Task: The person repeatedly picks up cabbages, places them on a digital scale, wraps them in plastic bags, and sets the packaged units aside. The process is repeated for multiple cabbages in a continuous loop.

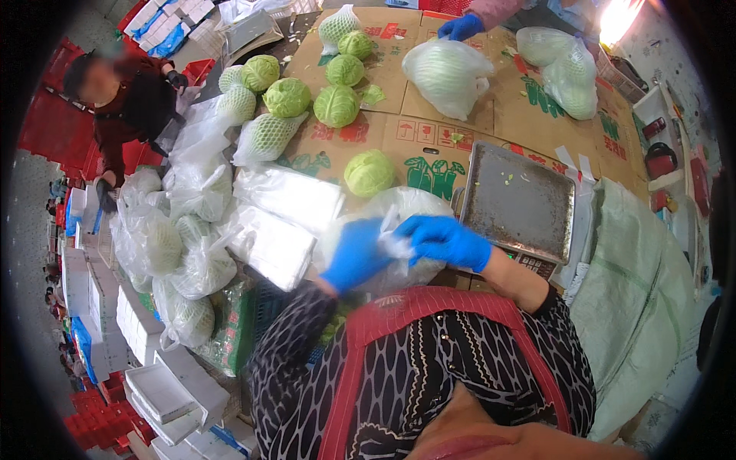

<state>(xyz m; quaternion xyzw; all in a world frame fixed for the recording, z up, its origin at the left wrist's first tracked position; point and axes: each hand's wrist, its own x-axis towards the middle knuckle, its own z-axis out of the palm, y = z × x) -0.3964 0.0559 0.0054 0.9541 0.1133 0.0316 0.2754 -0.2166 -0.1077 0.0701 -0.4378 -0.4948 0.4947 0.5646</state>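
A clear plastic bag (411, 201) sits before me at the near edge of the cardboard-covered table. My right hand (448, 241), in a blue glove, pinches the bag's twisted neck (397, 246). At the other side of that neck is my left hand (357, 253), also blue-gloved, blurred but curled around the film. Both hands hide part of the bag, and its contents cannot be made out. Just beyond it lies a loose green cabbage (370, 172). To the right of my right hand stands a scale with a worn metal pan (517, 201), holding only small leaf scraps.
Bare cabbages (337, 106) and net-wrapped ones (267, 138) lie farther back. White bag stacks (287, 198) and bagged cabbages (152, 241) fill the left. Across the table, another person's blue-gloved hand (462, 27) touches a full bag (448, 75). A worker (129, 109) stands left; a woven sack (638, 299) lies right.
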